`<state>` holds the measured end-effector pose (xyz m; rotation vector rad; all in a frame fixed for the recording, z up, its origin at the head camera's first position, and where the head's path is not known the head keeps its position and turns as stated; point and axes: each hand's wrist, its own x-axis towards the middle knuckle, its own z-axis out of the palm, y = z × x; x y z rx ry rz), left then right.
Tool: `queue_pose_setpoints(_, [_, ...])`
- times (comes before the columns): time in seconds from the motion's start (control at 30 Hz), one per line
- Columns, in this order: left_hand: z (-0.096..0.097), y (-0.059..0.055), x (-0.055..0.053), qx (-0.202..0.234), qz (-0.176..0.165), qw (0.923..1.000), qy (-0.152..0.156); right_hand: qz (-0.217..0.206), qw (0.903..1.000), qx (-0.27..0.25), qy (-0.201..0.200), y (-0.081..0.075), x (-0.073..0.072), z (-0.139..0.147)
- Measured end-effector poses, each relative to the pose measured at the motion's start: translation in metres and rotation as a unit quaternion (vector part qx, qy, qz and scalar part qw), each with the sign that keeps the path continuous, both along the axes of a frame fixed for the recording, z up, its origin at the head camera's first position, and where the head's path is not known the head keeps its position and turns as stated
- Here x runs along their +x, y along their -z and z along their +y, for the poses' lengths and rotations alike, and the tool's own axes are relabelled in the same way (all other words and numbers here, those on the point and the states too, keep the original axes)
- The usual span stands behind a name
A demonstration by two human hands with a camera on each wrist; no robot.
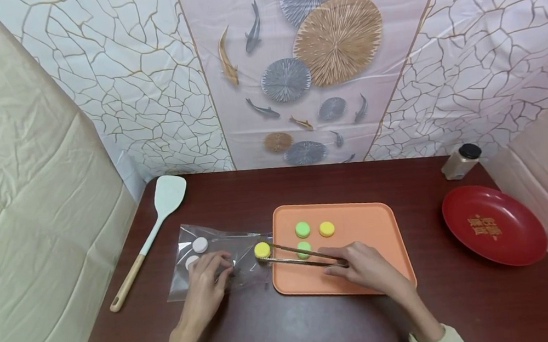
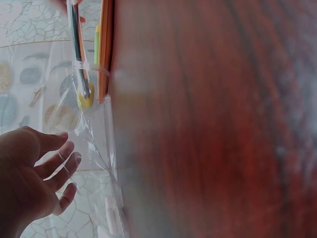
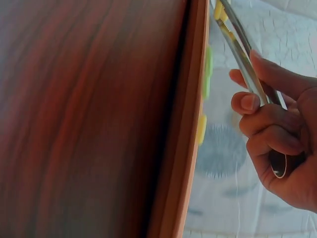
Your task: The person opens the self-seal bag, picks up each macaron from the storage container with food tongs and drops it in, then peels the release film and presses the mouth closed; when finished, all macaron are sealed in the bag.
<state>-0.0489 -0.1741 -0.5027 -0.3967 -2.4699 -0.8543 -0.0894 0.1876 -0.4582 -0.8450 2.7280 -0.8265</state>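
Note:
My right hand grips metal tongs, which pinch a yellow macaron at the mouth of a clear plastic bag. Inside the bag, towards its left end, lie two pale macarons. Over the bag is my left hand, its fingers loosely bent and spread beside the film in the left wrist view. An orange tray bears two green macarons and another yellow macaron; the tongs cross in front of the nearer green one.
A white spatula with a wooden handle lies left of the bag. On the right are a red plate and a black-lidded jar. Patterned cloth hangs behind the dark wooden table.

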Motion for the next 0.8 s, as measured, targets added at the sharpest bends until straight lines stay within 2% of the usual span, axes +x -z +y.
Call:
queue_pose_setpoints(0.13, [-0.001,0.0,0.001,0.0,0.001,1.0,0.0,0.011,0.9995,-0.017,-0.024,0.009,-0.004,-0.018])
queue_pose_setpoints(0.2, [-0.001,0.0,0.001,0.0,0.001,1.0,-0.002,0.033,0.9985,-0.026,-0.036,0.031,-0.011,-0.022])
queue_pose_setpoints(0.3, [-0.002,-0.001,0.001,0.0,0.002,1.0,-0.001,0.066,0.9967,-0.024,-0.041,0.045,-0.013,-0.035])
queue_pose_setpoints(0.37, [-0.002,-0.001,0.001,0.002,0.004,1.0,0.001,0.076,0.9962,-0.02,-0.04,0.045,-0.012,-0.045])
queue_pose_setpoints(0.43, [-0.002,0.0,0.001,0.004,0.008,0.9999,0.004,0.057,0.9978,-0.012,-0.031,0.026,-0.005,-0.059])
queue_pose_setpoints(0.5, [-0.002,0.0,0.001,0.005,0.013,0.9999,0.007,0.045,0.9986,-0.008,-0.028,0.016,-0.002,-0.07])
queue_pose_setpoints(0.6, [-0.003,0.0,0.0,0.008,0.02,0.9997,0.01,0.05,0.9983,-0.006,-0.029,0.01,-0.001,-0.082])
queue_pose_setpoints(0.63, [-0.003,0.0,0.0,0.01,0.021,0.9997,0.011,0.058,0.9978,-0.009,-0.031,0.01,-0.001,-0.085])
queue_pose_setpoints(0.67, [-0.003,0.001,0.0,0.011,0.021,0.9996,0.011,0.074,0.9965,-0.015,-0.036,0.017,-0.003,-0.086])
queue_pose_setpoints(0.8, [-0.004,0.001,-0.001,0.014,0.018,0.9997,0.013,0.091,0.9946,-0.031,-0.039,0.026,-0.007,-0.094])
